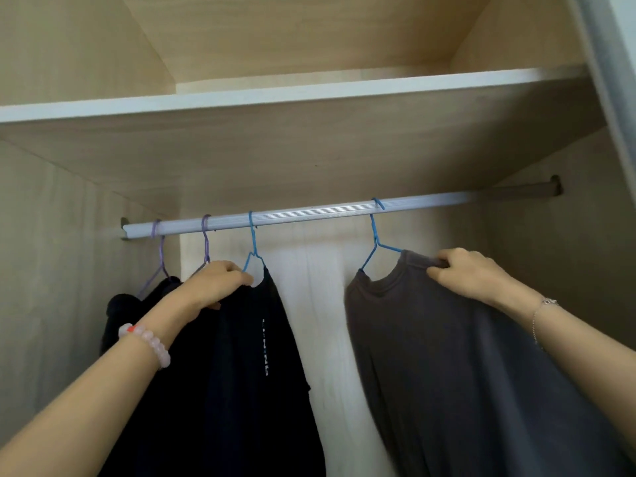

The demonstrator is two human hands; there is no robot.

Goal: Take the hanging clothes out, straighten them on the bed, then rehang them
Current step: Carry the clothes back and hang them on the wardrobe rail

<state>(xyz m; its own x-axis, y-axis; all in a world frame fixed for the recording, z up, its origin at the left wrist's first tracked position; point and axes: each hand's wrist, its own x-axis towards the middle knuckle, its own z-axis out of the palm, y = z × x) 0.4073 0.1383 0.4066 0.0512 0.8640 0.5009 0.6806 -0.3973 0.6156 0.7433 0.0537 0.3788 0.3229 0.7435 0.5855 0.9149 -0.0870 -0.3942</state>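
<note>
I look into the wardrobe (309,156), where the rail (309,215) runs across under the shelf. The grey shirt (447,356) hangs right of centre and the black shirt (247,356) to its left, each on a blue hanger (375,242). The right hand (471,273) grips the grey shirt's shoulder, and the left hand (216,284) grips the black shirt beside its collar. I judge each hook should be raised clear of the rail before pulling out, with the shoulders supported so nothing slides off.
</note>
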